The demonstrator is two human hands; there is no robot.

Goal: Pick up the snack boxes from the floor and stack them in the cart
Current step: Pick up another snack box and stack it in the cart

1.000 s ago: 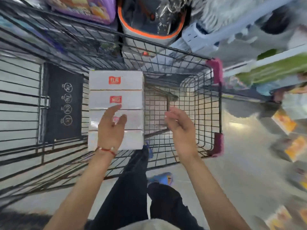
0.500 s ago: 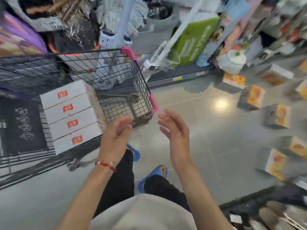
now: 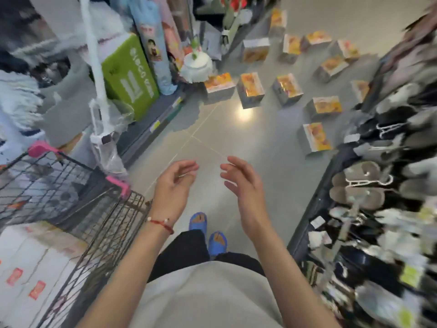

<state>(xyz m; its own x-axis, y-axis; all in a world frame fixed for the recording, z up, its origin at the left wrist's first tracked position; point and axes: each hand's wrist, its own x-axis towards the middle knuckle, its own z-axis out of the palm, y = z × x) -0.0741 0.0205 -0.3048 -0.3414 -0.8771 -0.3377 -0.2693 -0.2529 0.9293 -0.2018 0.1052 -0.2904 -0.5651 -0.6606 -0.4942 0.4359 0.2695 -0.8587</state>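
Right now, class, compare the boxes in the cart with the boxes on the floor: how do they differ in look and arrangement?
The boxes in the cart show white faces with small red labels; the boxes on the floor show orange-yellow tops and grey sides. The boxes in the cart sit packed together; the boxes on the floor lie apart, at different angles. Both sets are rectangular.

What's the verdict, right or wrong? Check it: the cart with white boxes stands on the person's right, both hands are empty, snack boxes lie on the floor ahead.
Wrong on one point: the head view shows the cart with white boxes on the person's left, not right. The left hand and right hand are empty, and snack boxes lie on the floor ahead.
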